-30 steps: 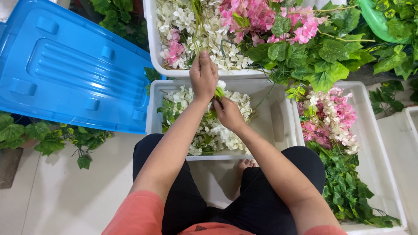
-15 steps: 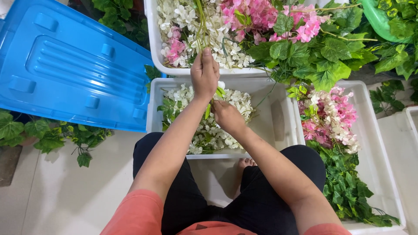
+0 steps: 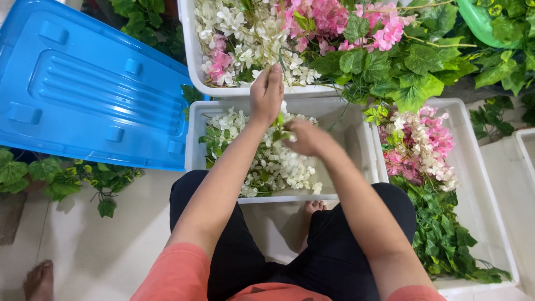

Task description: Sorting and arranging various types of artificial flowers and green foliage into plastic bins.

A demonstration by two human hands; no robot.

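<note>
My left hand (image 3: 266,96) is stretched forward over the near rim of the far white crate (image 3: 192,56), closed around a thin green stem of an artificial flower garland (image 3: 281,58). My right hand (image 3: 305,138) is blurred just behind it, pinching the leafy lower part of the same garland above the white crate (image 3: 356,139) in front of me. That near crate holds white flowers with green leaves (image 3: 273,164). The far crate is heaped with white and pink flowers.
A blue plastic lid (image 3: 83,95) lies tilted at the left. At the right, another white crate (image 3: 485,223) holds pink-and-white flowers and green vines. Loose leafy vines (image 3: 61,178) lie on the tiled floor. Someone's bare foot (image 3: 39,280) shows at the bottom left.
My right hand has shifted a little to the right and back along the garland, now blurred. My left hand keeps its hold on the stem at the far crate's rim.
</note>
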